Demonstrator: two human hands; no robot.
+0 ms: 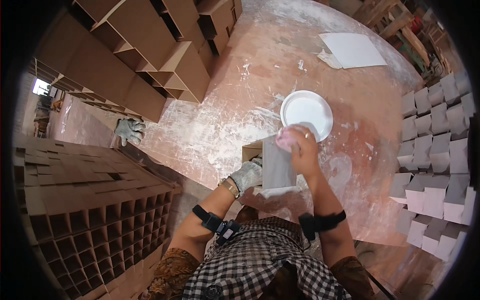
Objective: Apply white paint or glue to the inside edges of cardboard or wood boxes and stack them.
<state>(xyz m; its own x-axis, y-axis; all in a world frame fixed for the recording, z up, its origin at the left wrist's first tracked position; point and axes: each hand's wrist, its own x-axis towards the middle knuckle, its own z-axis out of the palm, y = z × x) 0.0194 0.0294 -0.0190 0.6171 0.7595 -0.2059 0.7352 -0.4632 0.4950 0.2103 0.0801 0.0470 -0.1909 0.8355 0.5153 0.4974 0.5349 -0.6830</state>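
Note:
A small open-ended brown cardboard box (279,162), its upward face grey and wet-looking, is held near the table's front edge. My left hand (247,176), in a grey knit glove, reaches into the box's open left side and grips it; its fingers are partly hidden inside. My bare right hand (304,152) is closed round a pink sponge or wadded cloth (286,139), which lies against the far right corner of the grey face. Just beyond that hand stands a round white basin (307,94), its inside also white.
The reddish table (235,95) is smeared with white. A white sheet (356,50) lies at its far right. Brown cardboard boxes (135,37) are piled far left, and a stack of open cells (95,220) stands near left. Grey-white boxes (430,150) rise at right. A grey glove (130,131) rests at the left edge.

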